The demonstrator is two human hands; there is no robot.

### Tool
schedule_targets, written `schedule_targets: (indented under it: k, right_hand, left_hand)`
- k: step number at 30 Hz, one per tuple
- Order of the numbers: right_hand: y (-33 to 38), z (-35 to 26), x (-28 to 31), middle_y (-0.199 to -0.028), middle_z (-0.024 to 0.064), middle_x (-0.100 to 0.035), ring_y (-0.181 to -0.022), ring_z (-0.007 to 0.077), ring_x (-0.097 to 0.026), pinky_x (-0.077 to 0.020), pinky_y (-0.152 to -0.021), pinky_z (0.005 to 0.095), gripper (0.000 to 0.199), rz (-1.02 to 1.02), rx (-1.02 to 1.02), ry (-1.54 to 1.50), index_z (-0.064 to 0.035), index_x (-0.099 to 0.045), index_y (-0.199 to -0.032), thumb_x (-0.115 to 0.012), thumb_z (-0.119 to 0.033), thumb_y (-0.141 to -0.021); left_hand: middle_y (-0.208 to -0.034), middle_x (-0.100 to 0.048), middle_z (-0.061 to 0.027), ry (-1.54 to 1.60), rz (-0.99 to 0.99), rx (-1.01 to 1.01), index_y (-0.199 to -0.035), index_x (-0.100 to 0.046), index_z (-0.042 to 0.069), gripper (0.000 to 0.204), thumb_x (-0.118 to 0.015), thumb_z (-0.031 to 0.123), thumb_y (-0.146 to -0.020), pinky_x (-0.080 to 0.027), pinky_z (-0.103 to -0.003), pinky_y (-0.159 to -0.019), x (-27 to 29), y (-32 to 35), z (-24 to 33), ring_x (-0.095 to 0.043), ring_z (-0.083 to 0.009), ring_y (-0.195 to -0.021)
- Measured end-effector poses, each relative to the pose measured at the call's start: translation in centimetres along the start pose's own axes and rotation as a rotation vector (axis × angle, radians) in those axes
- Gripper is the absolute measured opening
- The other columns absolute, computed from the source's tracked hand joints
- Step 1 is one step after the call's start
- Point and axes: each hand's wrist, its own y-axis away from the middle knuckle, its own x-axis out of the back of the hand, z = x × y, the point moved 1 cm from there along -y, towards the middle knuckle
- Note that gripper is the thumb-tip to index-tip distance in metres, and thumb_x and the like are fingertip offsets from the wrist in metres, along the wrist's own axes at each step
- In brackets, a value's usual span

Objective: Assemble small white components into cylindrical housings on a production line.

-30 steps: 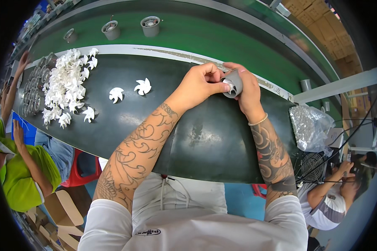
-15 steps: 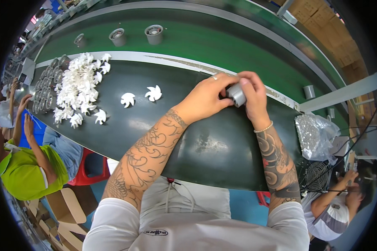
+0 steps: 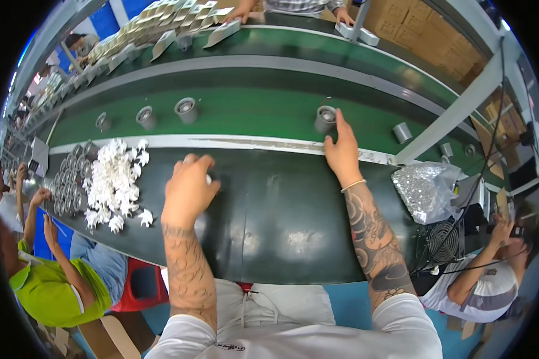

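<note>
Dark table [image 3: 281, 197], green belt [image 3: 251, 113] beyond, cartons [image 3: 422, 39] far right
The grey cup [image 3: 325, 119] stands on the belt beside our spread right hand [image 3: 342, 154]; we cannot tell whether our curled left hand [image 3: 187, 189] pinches anything.

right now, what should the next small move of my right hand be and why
Probably ease the right hand back from the grey cylindrical housing: the housing already stands upright on the green belt, and the hand is open beside it, not wrapped around it.
</note>
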Motion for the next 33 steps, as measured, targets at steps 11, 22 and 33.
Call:
schedule_targets:
  k: [11, 22, 33]
  right_hand:
    - [-0.1, -0.3, 0.4, -0.12, 0.019, -0.062, -0.114, 0.036, -0.058, -0.0479, -0.095, 0.0434, 0.058, 0.035, -0.254, -0.106, -0.0014, -0.043, -0.141, -0.06, -0.011, -0.086]
    - [0.0, 1.8, -0.6, -0.129, 0.0216, -0.052, -0.115, 0.0327, -0.054, -0.0481, -0.094, 0.0395, 0.046, 0.233, -0.34, -0.307, -0.002, -0.051, -0.131, -0.06, -0.01, -0.087]
    - [-6.7, 10.6, 7.5, -0.128, 0.0227, -0.055, -0.12, 0.0386, -0.053, -0.0404, -0.102, 0.0526, 0.064, -0.084, -0.597, 0.787, -0.0149, -0.051, -0.137, -0.07, -0.029, -0.078]
  left_hand:
    - [-0.11, -0.064, -0.0177, 0.167, 0.195, -0.292, -0.111, -0.065, 0.002, 0.029, -0.066, 0.005, -0.082, -0.051, -0.045, -0.085, -8.3, -0.6, 4.2, -0.061, -0.0382, -0.099]
    - [-0.103, -0.069, -0.0138, 0.472, 0.321, -0.541, -0.107, -0.068, 0.004, 0.022, -0.067, 0.007, -0.085, -0.053, -0.041, -0.084, -11.0, -4.8, 7.0, -0.065, -0.0332, -0.093]
    - [-0.097, -0.06, -0.0171, 0.758, 0.391, -0.321, -0.109, -0.059, 0.001, 0.019, -0.06, 0.006, -0.091, -0.05, -0.043, -0.075, -12.0, -5.5, 5.8, -0.062, -0.0363, -0.085]
